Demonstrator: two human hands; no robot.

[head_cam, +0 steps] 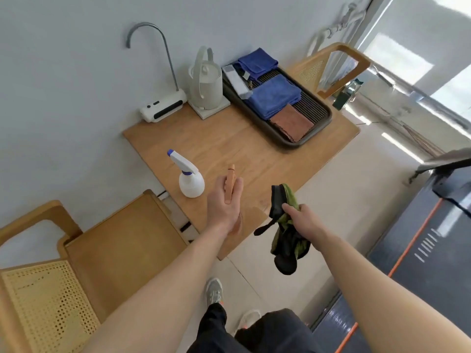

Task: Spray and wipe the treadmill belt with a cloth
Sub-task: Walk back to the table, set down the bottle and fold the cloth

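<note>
- A shoe (213, 291) on the pale floor marks where the person stands, between a wooden chair (122, 238) on the left and the treadmill belt (438, 271) on the right, both close by.
- The right hand (299, 220) is closed around a bunched dark and green cloth (285, 240), which hangs below the fist, clear of the floor and just off the near corner of the surface (229, 143).
- The left hand (221, 207) reaches out over the near edge of that surface. It seems to pinch a slim orange piece (230, 179) between thumb and fingers, though the exact grip is hard to read.
- The spray bottle (191, 182) stands upright on the surface just left of the left hand, nozzle turned away toward the wall. No hand touches it.
- Farther back lies a dark tray (323, 123) with folded blue cloths (275, 96) on it, and left of it, against the wall, a pale kettle (206, 85).
- Judged from this, the task is at the gathering step: the cloth is in hand, the sprayer is not, and the belt looks untouched.
- The next move likely calls for freeing the left hand of the orange piece and closing it round the bottle's neck with a finger on the trigger. After that comes a turn to the right toward the belt.
</note>
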